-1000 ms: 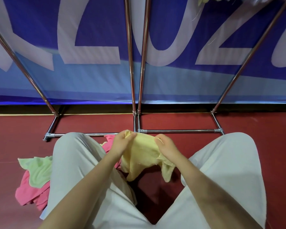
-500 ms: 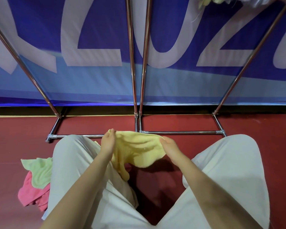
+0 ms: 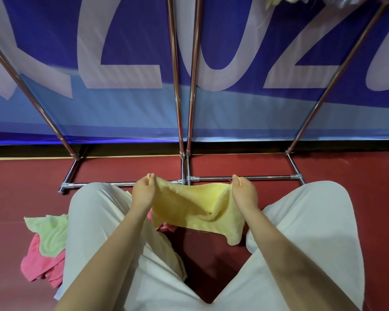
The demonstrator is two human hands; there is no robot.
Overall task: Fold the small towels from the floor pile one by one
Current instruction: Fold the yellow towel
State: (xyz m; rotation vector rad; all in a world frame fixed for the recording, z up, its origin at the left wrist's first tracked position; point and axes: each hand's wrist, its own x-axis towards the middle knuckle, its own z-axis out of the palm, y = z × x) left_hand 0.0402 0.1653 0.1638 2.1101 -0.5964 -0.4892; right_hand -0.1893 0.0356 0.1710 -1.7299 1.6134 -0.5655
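A small yellow towel [image 3: 195,209] hangs spread between my hands, above the red floor between my knees. My left hand [image 3: 144,191] pinches its top left corner. My right hand [image 3: 244,193] pinches its top right corner. The towel sags in the middle and its lower right corner droops. To the left of my left leg lies the floor pile: a light green towel [image 3: 50,232] on top of a pink towel [image 3: 41,263]. A bit of another pink towel [image 3: 165,227] shows under the yellow one.
My legs in white trousers [image 3: 301,232] spread to both sides. A chrome rack frame [image 3: 245,177] stands on the red floor [image 3: 20,187] just ahead, its poles rising before a blue banner [image 3: 121,52]. Some cloth hangs at the top right.
My hands have moved apart and stretched the yellow towel from a bunched lump into a wide sheet held by its two top corners.
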